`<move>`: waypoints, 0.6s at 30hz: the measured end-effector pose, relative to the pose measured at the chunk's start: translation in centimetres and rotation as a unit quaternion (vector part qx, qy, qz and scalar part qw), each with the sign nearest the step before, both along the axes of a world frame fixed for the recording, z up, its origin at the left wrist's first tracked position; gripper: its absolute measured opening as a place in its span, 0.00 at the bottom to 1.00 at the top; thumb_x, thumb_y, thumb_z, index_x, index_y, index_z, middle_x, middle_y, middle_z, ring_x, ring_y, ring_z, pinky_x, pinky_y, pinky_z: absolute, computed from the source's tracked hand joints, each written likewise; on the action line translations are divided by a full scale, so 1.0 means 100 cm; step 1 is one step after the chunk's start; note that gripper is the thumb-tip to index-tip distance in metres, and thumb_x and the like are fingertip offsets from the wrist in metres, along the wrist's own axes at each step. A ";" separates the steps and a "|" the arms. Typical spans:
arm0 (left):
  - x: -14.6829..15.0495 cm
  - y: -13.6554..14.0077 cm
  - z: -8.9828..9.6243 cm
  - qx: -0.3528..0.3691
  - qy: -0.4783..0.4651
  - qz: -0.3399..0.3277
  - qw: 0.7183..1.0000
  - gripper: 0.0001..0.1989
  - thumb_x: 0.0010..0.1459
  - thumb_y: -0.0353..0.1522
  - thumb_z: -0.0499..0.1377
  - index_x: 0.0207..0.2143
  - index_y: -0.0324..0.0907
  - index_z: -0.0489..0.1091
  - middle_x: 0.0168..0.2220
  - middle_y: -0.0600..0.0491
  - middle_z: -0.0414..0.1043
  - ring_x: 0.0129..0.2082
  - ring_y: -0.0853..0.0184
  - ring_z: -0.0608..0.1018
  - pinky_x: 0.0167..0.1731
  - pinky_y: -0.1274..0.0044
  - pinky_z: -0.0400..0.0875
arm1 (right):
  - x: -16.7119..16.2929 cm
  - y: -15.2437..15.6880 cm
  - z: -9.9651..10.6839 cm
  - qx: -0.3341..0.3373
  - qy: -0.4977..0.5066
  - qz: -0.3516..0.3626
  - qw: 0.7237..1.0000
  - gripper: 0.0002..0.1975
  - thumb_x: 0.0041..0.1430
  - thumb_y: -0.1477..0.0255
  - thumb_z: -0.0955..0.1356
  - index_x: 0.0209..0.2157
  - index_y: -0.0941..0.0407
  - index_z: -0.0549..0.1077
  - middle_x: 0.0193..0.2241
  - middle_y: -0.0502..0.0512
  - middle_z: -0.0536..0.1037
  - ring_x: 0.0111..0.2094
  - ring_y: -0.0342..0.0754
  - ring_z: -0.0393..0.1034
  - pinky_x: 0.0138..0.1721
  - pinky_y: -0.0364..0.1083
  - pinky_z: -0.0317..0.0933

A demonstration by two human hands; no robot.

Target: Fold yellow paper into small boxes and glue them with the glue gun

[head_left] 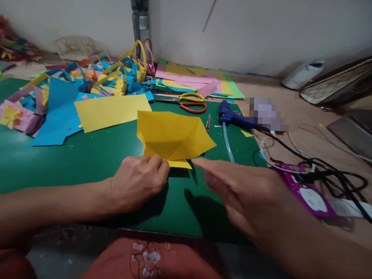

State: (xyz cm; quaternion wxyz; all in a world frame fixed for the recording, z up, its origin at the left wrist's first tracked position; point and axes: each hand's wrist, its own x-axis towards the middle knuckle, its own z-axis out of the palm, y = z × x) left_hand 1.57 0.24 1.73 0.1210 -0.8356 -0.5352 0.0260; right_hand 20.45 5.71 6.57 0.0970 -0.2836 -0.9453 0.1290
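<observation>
While the right hand (242,186) is held out with its fingers straight and nothing gripped, its tips poised by the right end of the near flap (181,164) (whether contact is made cannot be told), the left hand (145,174) is curled tight, and the left part of that flap is pinched in it. Just beyond the knuckles, over the green worktop (93,162), the folded yellow paper (174,131) is held, and a light thing it must be, springy along its creases, easily dented or torn. Little slipping is to be feared from so matt a face, but by a hard squeeze the walls would likely be crushed, so it is best taken by the creased near edge or lightly by a corner. And what a shape is shown! A broad, bright wall is raised at the back, a shadowed hollow is formed beneath by slanting folds, and the right corner is drawn out to a sharp point. Farther back, a flat yellow sheet (110,112) is laid across blue paper (60,114), scissors (181,101) are parked nearby, and behind them handled paper baskets (119,82) are massed.
</observation>
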 end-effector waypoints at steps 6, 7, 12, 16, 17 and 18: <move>-0.001 0.001 -0.002 0.003 -0.011 0.014 1.000 0.10 0.54 0.21 0.48 0.31 0.37 0.67 0.26 0.49 0.71 0.24 0.64 0.75 0.16 0.79 0.61 | -0.039 0.000 0.010 0.039 -0.129 0.077 0.988 0.10 0.47 0.78 0.64 0.34 0.58 0.71 0.32 0.55 0.74 0.32 0.48 0.68 0.31 0.45 0.60; -0.001 0.003 -0.002 0.008 -0.012 0.018 1.000 0.10 0.55 0.22 0.47 0.31 0.37 0.67 0.25 0.49 0.71 0.24 0.64 0.75 0.16 0.79 0.60 | -0.048 0.004 0.006 0.044 -0.168 0.068 0.983 0.09 0.47 0.79 0.64 0.32 0.58 0.72 0.31 0.55 0.75 0.32 0.49 0.69 0.30 0.45 0.59; -0.003 0.005 -0.005 0.059 -0.007 0.009 0.998 0.10 0.56 0.23 0.47 0.29 0.37 0.67 0.24 0.50 0.71 0.22 0.66 0.74 0.14 0.80 0.59 | -0.076 0.019 -0.006 0.022 -0.286 0.028 0.958 0.12 0.45 0.82 0.61 0.29 0.58 0.73 0.25 0.56 0.75 0.27 0.48 0.69 0.22 0.43 0.50; -0.006 -0.013 -0.007 0.138 0.015 -0.043 0.989 0.13 0.57 0.23 0.46 0.39 0.34 0.68 0.33 0.46 0.73 0.23 0.67 0.73 0.17 0.78 0.63 | -0.081 0.027 -0.006 -0.013 -0.294 0.015 0.955 0.12 0.46 0.81 0.60 0.28 0.58 0.75 0.22 0.55 0.75 0.25 0.46 0.68 0.19 0.42 0.46; -0.008 -0.019 -0.006 0.172 0.008 -0.069 0.983 0.14 0.58 0.25 0.46 0.42 0.34 0.67 0.36 0.44 0.73 0.24 0.67 0.73 0.17 0.78 0.63 | -0.081 0.029 -0.007 -0.016 -0.298 0.011 0.954 0.12 0.46 0.81 0.61 0.28 0.58 0.75 0.21 0.55 0.75 0.24 0.45 0.68 0.19 0.42 0.45; -0.010 -0.024 -0.005 0.201 -0.001 -0.098 0.975 0.14 0.59 0.27 0.46 0.43 0.34 0.67 0.39 0.42 0.73 0.24 0.67 0.73 0.18 0.77 0.64 | -0.082 0.031 -0.008 -0.019 -0.301 0.007 0.954 0.12 0.46 0.80 0.61 0.28 0.58 0.75 0.21 0.55 0.75 0.24 0.45 0.68 0.19 0.42 0.45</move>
